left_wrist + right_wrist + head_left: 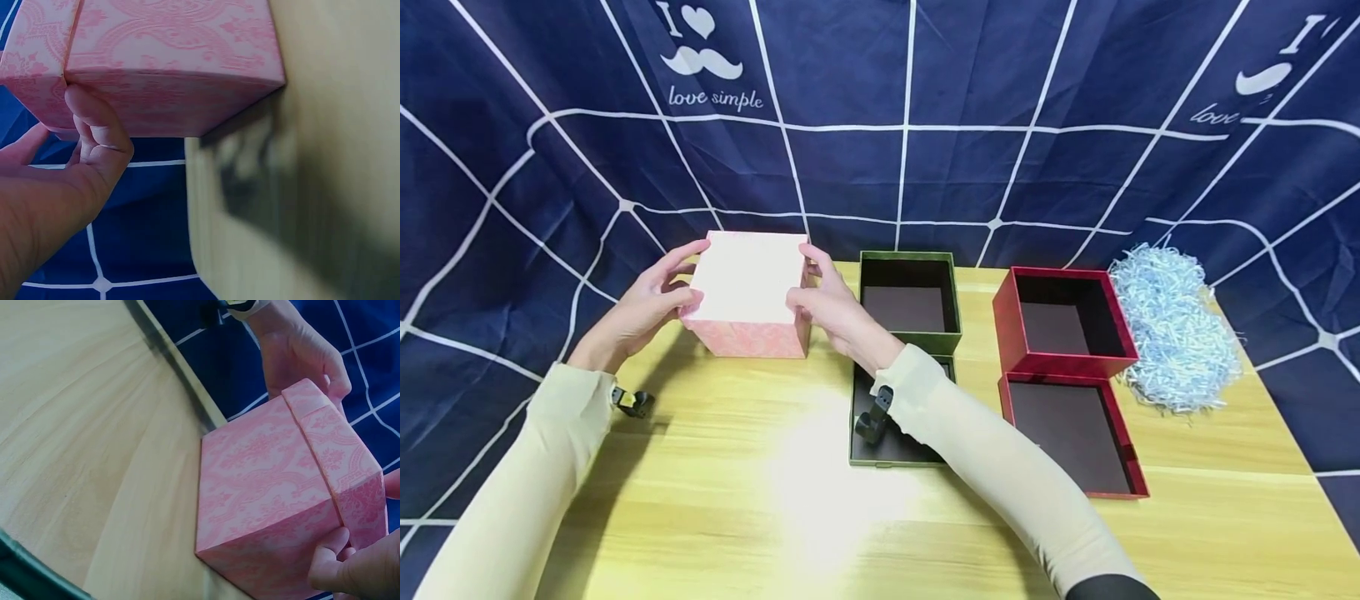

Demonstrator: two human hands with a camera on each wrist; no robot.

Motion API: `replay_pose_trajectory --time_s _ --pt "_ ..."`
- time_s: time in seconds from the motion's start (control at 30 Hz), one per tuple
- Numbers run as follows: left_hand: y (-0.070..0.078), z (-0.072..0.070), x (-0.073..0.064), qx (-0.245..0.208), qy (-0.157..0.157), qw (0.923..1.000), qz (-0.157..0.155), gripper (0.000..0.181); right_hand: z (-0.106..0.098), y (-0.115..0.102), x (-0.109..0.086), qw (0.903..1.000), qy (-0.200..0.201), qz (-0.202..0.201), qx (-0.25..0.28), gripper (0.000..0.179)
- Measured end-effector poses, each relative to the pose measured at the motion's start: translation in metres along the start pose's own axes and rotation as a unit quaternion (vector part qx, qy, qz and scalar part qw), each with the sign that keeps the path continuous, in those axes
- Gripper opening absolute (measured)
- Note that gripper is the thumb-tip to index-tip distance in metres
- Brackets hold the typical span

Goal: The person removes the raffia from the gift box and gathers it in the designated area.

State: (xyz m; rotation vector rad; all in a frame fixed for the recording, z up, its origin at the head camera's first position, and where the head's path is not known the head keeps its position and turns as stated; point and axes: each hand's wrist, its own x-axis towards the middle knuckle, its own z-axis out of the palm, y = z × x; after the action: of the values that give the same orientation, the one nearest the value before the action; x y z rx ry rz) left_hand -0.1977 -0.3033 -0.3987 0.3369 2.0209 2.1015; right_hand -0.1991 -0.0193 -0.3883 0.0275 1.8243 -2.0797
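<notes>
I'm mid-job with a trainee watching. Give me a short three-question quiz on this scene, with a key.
1. Name it: which thing are the left hand and the right hand both gripping?
2. True or false: the pale blue shreds lie to the right of the red box.
3. Count: how many shallow lids lie on the table with their dark inner side up?

Key
1. The pink box.
2. True.
3. Two: one on the near side of the green box, one on the near side of the red box.
</notes>
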Motion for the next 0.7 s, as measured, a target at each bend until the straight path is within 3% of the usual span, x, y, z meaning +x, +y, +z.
replay_pose_trajectory --time_s 0.17,0.4,0.57,0.7 --pt "0.009 -0.001 0.001 -0.007 -0.009 0.9999 0.008 0.073 0.000 -0.007 -0.004 0.9999 0.000 -0.014 0.006 0.096" --pt "0.016 0.002 -0.001 -0.115 -0.011 0.9933 0.004 0.051 -0.002 -0.012 -0.013 0.9996 -0.014 -0.021 0.010 0.095" --pt "0.016 0.008 -0.006 -0.153 0.014 0.9881 0.004 0.039 -0.002 -0.012 -0.021 0.9996 -0.013 -0.024 0.006 0.095" --pt "0.013 0.013 -0.013 -0.152 0.043 0.9872 0.016 0.039 -0.001 -0.010 -0.026 0.9990 -0.014 -0.031 0.027 0.086"
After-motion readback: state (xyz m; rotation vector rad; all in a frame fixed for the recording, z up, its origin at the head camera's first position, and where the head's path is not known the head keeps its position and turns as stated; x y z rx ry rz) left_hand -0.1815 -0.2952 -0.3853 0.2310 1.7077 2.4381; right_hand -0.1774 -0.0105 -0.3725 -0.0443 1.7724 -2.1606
